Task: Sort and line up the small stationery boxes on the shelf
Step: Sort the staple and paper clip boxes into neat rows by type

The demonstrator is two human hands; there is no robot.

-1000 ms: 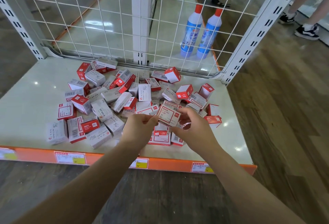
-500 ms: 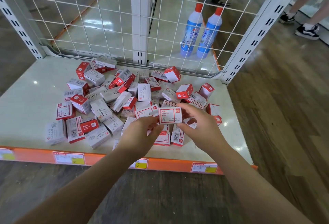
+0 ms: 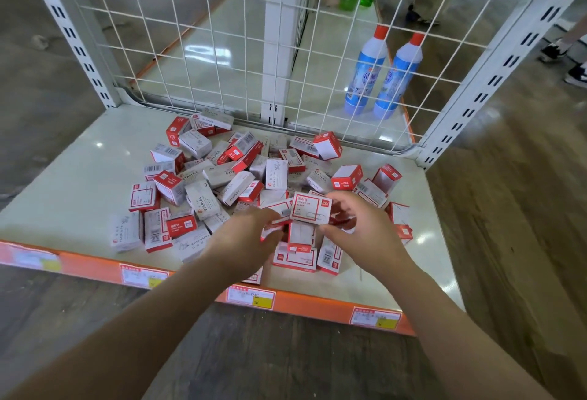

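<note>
I hold one red-and-white paper-clip box (image 3: 310, 209) up between my hands, my right hand (image 3: 359, 231) pinching its right edge while my left hand (image 3: 246, 240) curls round a second box (image 3: 273, 225) just below it. I judge I am still at the picking-out step, for the heap of boxes (image 3: 241, 174) lies jumbled beyond my fingers across the shelf (image 3: 63, 177). Next I need bare shelf beside my hands to start a row.

red-and-white boxes (image 3: 222, 183), orange shelf edge (image 3: 95, 267)
</note>
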